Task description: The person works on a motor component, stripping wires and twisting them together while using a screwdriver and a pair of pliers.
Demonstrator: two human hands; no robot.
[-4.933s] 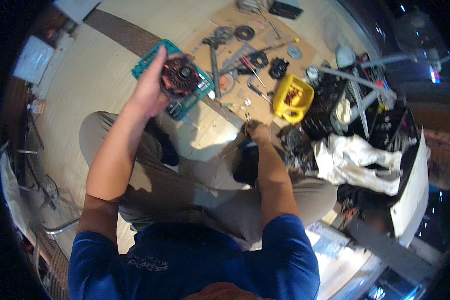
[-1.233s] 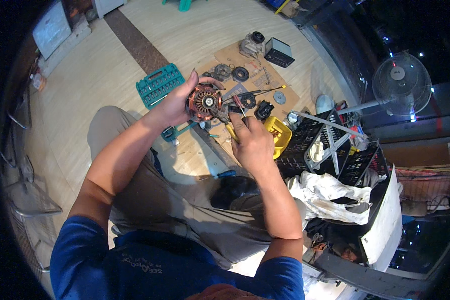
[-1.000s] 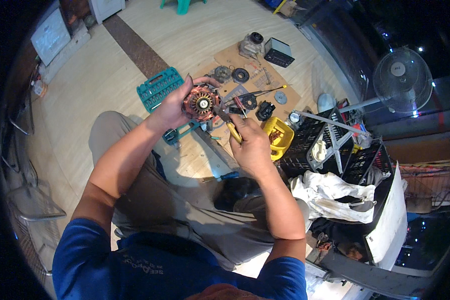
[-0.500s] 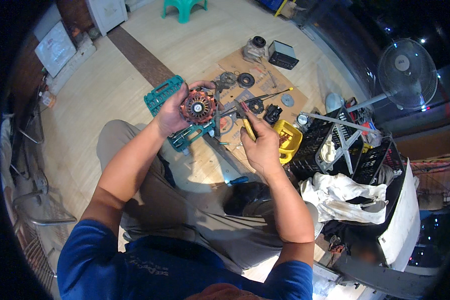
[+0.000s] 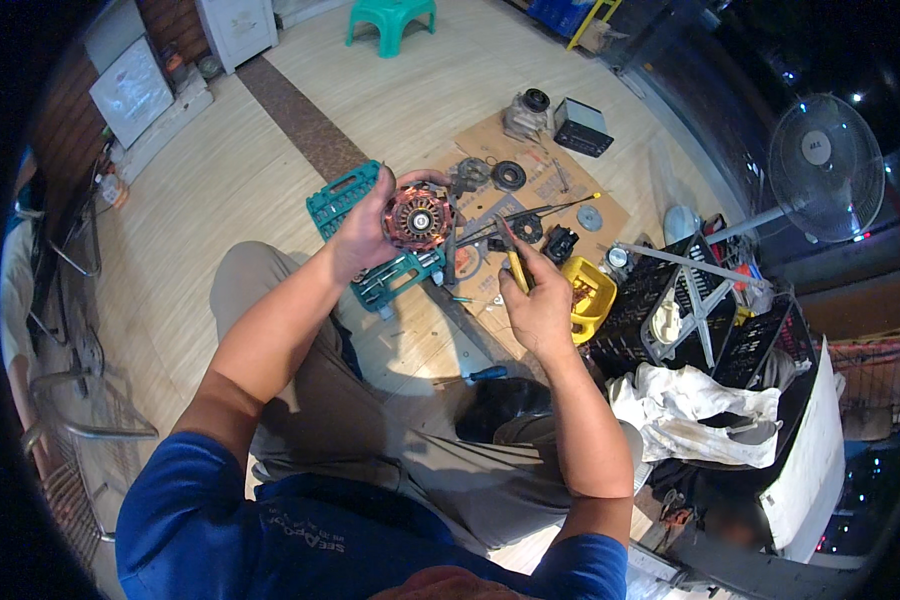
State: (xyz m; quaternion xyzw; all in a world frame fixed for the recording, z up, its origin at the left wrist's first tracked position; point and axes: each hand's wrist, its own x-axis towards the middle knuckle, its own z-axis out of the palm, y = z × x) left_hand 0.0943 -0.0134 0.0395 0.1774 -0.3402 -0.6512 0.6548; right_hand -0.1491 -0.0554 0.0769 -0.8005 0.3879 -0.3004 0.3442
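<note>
Copper + dark-metal: round coil ring [image 5: 419, 220] held up off the floor, approx. 11 o'clock from view ctr., centre hub facing up at the camera. L hand [image 5: 358, 238] clamped on it from the ring's 9 o'clock, thumb up along the near side, fingers curled round the far edge. R hand [image 5: 544, 310] closed on yellow-handled pliers [image 5: 518, 272], at approx. 4 o'clock from the ring, tip pointing to 11–12; pliers apart from the ring; can't tell if pliers' jaws are open. Hands well apart. Other posns., all ref. ring: green tool case [image 5: 344, 187] w/ sockets, 9 to 6 o'clock, partly behind L hand; black ring [image 5: 509, 176], 2 o'clock, on cardboard [image 5: 616, 203]; grey disc [image 5: 589, 218], 3 o'clock, same sheet; yellow tub [image 5: 588, 324] w/ copper-col. bits, 4 o'clock, just beside R hand; blue-handled screwdriver [image 5: 488, 373] on floor, 5 o'clock; white cloth [image 5: 660, 405], 4 o'clock, farther out; green stool [image 5: 390, 14], 12 o'clock.
</note>
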